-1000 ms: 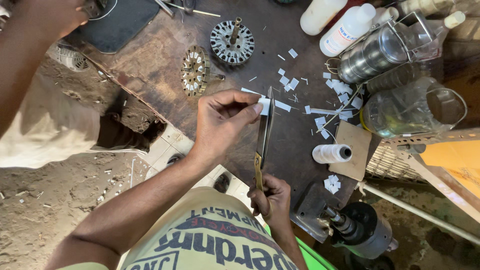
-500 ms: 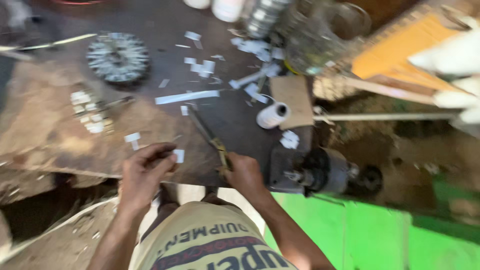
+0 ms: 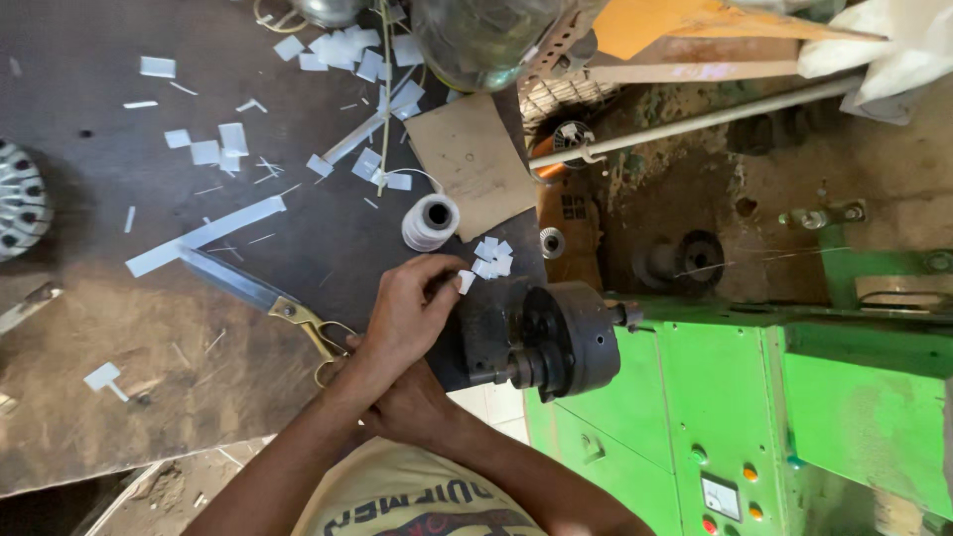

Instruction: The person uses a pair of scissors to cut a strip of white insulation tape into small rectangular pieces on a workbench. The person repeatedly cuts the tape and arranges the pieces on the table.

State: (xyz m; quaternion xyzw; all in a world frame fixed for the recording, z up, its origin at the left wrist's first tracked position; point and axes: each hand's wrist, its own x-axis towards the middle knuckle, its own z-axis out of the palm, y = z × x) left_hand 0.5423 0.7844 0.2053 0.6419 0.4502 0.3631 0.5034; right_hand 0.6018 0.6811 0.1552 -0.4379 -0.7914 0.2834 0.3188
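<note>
My left hand point(image 3: 412, 310) reaches across the dark worktable point(image 3: 119, 337) and pinches a small white paper piece point(image 3: 465, 281) by its fingertips, right beside a small pile of cut white pieces point(image 3: 492, 260) on top of a black chuck point(image 3: 556, 337). My right hand point(image 3: 409, 405) sits just under my left wrist, its fingers mostly hidden. It appears closed on the gold handles of the scissors point(image 3: 316, 333), whose blades lie flat on the table pointing left. A long white paper strip point(image 3: 204, 236) lies beyond the blades.
A white thread spool point(image 3: 432, 220) and a cardboard piece point(image 3: 472, 164) lie just past my hands. Several paper scraps point(image 3: 347, 50) litter the table's far side, near a glass jar point(image 3: 476, 40). A metal stator point(image 3: 15, 213) sits at the left edge. A green machine cabinet point(image 3: 745, 417) fills the right.
The view has swung right and closer. The scissors went from upright to lying flat on the table. My left hand carried its paper piece right, over to the pile on the chuck.
</note>
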